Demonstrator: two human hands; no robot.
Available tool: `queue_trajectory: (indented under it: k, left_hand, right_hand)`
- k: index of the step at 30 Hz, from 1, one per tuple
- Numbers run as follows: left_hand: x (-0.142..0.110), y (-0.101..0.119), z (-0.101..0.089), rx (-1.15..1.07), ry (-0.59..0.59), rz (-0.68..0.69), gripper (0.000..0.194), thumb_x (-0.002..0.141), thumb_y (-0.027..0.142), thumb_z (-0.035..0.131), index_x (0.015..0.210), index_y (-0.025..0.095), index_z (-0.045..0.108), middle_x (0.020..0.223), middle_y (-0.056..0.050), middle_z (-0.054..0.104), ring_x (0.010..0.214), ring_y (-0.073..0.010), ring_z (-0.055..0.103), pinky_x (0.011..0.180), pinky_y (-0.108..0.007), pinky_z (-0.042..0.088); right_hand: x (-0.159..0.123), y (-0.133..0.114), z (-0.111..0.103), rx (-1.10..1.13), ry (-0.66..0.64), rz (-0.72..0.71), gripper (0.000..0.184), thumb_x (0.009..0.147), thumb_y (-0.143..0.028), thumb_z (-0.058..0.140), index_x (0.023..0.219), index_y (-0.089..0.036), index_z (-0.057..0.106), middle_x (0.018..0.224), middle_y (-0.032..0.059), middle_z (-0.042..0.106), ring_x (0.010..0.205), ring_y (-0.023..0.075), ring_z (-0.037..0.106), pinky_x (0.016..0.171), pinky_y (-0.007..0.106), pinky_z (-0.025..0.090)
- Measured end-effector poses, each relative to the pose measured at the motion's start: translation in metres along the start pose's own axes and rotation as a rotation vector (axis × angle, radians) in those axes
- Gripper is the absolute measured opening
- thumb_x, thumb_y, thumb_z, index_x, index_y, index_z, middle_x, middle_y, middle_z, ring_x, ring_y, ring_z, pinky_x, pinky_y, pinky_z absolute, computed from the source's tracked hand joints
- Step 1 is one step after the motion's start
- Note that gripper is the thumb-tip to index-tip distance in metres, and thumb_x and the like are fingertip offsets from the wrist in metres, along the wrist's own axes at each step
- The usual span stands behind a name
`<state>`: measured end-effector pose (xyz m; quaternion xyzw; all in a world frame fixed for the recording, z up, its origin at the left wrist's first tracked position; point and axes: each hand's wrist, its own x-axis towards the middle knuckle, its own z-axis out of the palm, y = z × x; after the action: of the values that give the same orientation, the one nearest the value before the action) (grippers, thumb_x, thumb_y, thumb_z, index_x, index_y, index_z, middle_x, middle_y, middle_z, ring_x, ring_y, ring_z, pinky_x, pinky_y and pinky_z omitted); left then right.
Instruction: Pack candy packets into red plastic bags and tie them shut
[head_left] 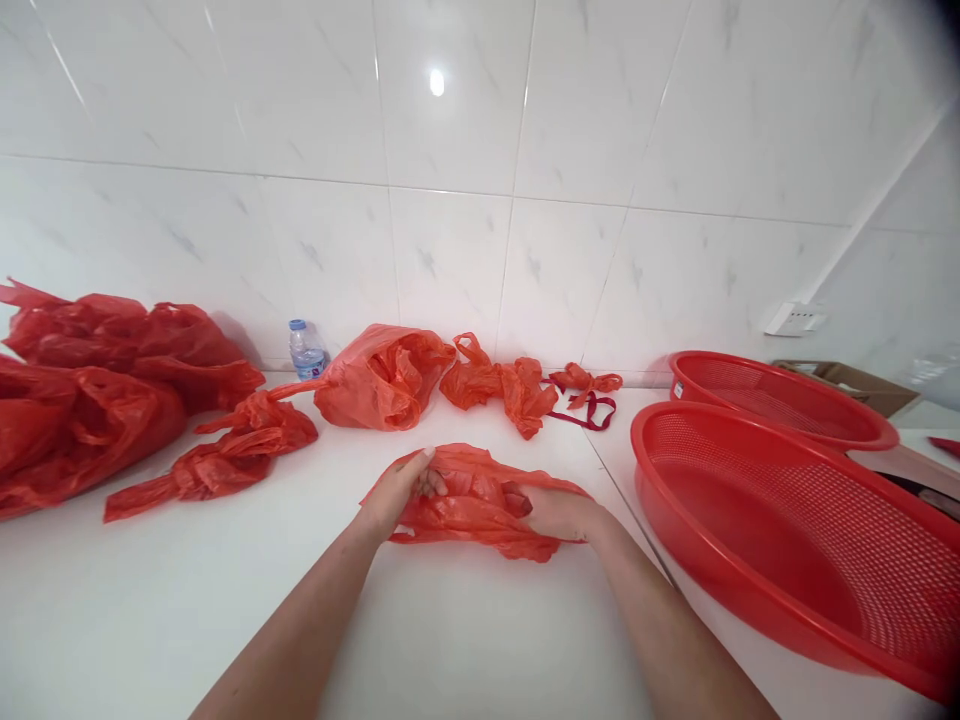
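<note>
A thin red plastic bag (480, 525) lies crumpled on the white table in front of me, its mouth spread. My left hand (405, 490) is closed on the bag's left edge, thumb on the outside and fingers curled inward. On the other side my right hand (551, 510) reaches into the bag, partly covered by the red film. Its fingers are mostly hidden there, so whether they grip anything does not show. What the bag contains, if anything, I cannot make out.
Big red bags (112, 350) pile up at the left beside a knotted bag (232, 460). A water bottle (306, 352), a full-looking red bag (382, 380) and smaller bags (499, 385) line the wall. Two red mesh baskets (720, 420) and a cardboard box (862, 385) stand right.
</note>
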<state>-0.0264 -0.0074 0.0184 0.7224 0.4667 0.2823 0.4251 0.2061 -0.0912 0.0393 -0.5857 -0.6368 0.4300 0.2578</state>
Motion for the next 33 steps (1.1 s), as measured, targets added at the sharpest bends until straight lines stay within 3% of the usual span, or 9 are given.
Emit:
queue_trajectory:
  k: [3, 6, 9, 13, 17, 19, 24, 28, 33]
  left_hand:
    - [-0.003, 0.003, 0.007, -0.017, -0.077, 0.006, 0.05, 0.08, 0.06, 0.041, 0.084, 0.017, 0.067, 0.088, -0.007, 0.07, 0.08, -0.0213, 0.062, 0.072, -0.031, 0.049]
    - [-0.012, 0.011, 0.021, 0.196, -0.167, 0.143, 0.032, 0.07, 0.047, 0.06, 0.093, 0.025, 0.067, 0.091, -0.001, 0.069, 0.081, -0.0213, 0.062, 0.068, -0.03, 0.047]
    - [-0.022, 0.02, 0.032, 0.373, -0.285, 0.249, 0.015, 0.073, 0.034, 0.053, 0.077, 0.026, 0.064, 0.072, 0.001, 0.065, 0.064, -0.0181, 0.057, 0.055, -0.029, 0.04]
    - [-0.029, 0.028, 0.033, 0.453, -0.337, 0.288, 0.013, 0.068, 0.021, 0.046, 0.07, 0.024, 0.058, 0.067, 0.002, 0.06, 0.058, -0.0159, 0.051, 0.049, -0.027, 0.033]
    - [-0.03, 0.032, 0.024, 0.465, -0.616, 0.183, 0.005, 0.063, 0.02, 0.049, 0.059, 0.021, 0.052, 0.062, 0.003, 0.055, 0.053, -0.0124, 0.046, 0.045, -0.024, 0.028]
    - [-0.029, 0.034, 0.019, 0.441, -0.659, 0.108, 0.01, 0.067, 0.027, 0.051, 0.06, 0.02, 0.053, 0.061, 0.003, 0.054, 0.052, -0.0115, 0.045, 0.044, -0.023, 0.028]
    - [-0.026, 0.038, 0.022, 0.355, -0.271, 0.178, 0.02, 0.08, 0.034, 0.045, 0.086, 0.025, 0.061, 0.088, 0.002, 0.064, 0.075, -0.0149, 0.056, 0.061, -0.025, 0.042]
    - [-0.02, 0.023, 0.034, 0.541, -0.115, 0.376, 0.044, 0.072, 0.037, 0.061, 0.116, 0.032, 0.057, 0.127, 0.0, 0.054, 0.114, -0.0241, 0.048, 0.093, -0.036, 0.04]
    - [-0.006, -0.003, 0.032, 0.856, 0.019, 0.328, 0.069, 0.063, 0.047, 0.07, 0.127, 0.025, 0.053, 0.122, -0.009, 0.057, 0.114, -0.0312, 0.046, 0.1, -0.047, 0.033]
  right_hand:
    - [0.004, 0.011, 0.0, 0.102, 0.127, 0.025, 0.03, 0.071, -0.049, 0.062, 0.091, -0.028, 0.072, 0.084, -0.0003, 0.072, 0.07, 0.0184, 0.064, 0.058, 0.026, 0.045]
    - [0.01, 0.022, -0.002, 0.021, 0.221, 0.067, 0.04, 0.079, -0.056, 0.048, 0.082, -0.024, 0.07, 0.079, 0.0014, 0.07, 0.071, 0.0186, 0.062, 0.061, 0.027, 0.043]
    - [0.016, 0.026, -0.001, -0.207, 0.296, 0.094, 0.034, 0.07, -0.056, 0.059, 0.076, -0.023, 0.068, 0.073, 0.0015, 0.068, 0.066, 0.0199, 0.059, 0.058, 0.028, 0.039]
    - [0.023, 0.023, 0.005, -0.343, 0.398, 0.185, 0.025, 0.069, -0.048, 0.062, 0.084, -0.028, 0.067, 0.08, 0.0022, 0.069, 0.068, 0.0211, 0.06, 0.057, 0.029, 0.038]
    - [0.031, 0.022, 0.004, -0.369, 0.525, 0.352, 0.02, 0.076, -0.036, 0.052, 0.078, -0.021, 0.066, 0.082, 0.0088, 0.068, 0.07, 0.0237, 0.061, 0.06, 0.032, 0.039]
    - [0.033, 0.024, 0.001, -0.367, 0.536, 0.4, 0.02, 0.076, -0.033, 0.05, 0.075, -0.019, 0.065, 0.081, 0.011, 0.068, 0.071, 0.0249, 0.061, 0.06, 0.033, 0.04]
    - [0.033, 0.022, 0.001, -0.341, 0.488, 0.436, 0.026, 0.079, -0.039, 0.049, 0.085, -0.02, 0.066, 0.09, 0.0117, 0.067, 0.077, 0.0258, 0.062, 0.061, 0.033, 0.041]
    - [0.031, 0.019, 0.011, -0.328, 0.398, 0.385, 0.026, 0.077, -0.047, 0.054, 0.088, -0.026, 0.066, 0.089, 0.0066, 0.068, 0.073, 0.0219, 0.061, 0.059, 0.03, 0.041]
    - [0.025, 0.025, 0.013, -0.382, 0.251, 0.221, 0.021, 0.075, -0.037, 0.058, 0.092, -0.028, 0.066, 0.08, 0.0019, 0.067, 0.065, 0.0181, 0.059, 0.057, 0.028, 0.041]
